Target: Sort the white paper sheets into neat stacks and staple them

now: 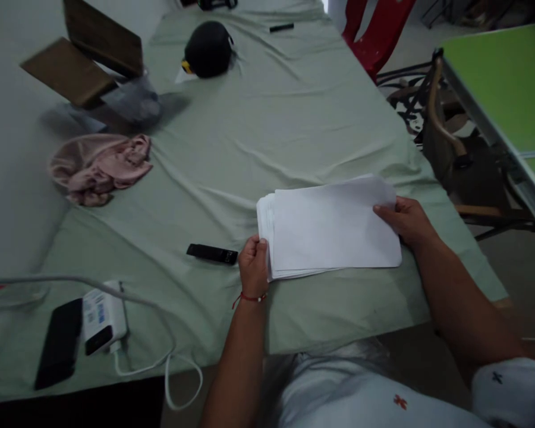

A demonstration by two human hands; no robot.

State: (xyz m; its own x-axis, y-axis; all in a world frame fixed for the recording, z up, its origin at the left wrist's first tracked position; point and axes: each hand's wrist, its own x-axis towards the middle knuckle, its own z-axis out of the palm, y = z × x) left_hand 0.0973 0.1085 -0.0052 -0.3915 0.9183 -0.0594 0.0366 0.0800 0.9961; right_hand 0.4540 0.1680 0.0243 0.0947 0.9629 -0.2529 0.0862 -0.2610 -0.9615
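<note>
A stack of white paper sheets [330,232] lies near the front edge of the cloth-covered table, its left edges fanned a little unevenly. My left hand [253,261] pinches the stack at its left side, thumb on top and fingers underneath. At the right end, my right hand [403,219] grips the paper with the thumb over the top sheet; its other fingers are partly hidden. Just left of my left hand rests a slim black object [211,254], whose kind I cannot make out.
On the pale green tablecloth [232,166] sit a pink cloth [109,169], an open cardboard box [93,77], a black rounded object [208,50] and a black pen [281,28]. A dark phone [60,342] and a white power strip [104,315] with cables lie front left. A green table [508,89] stands right.
</note>
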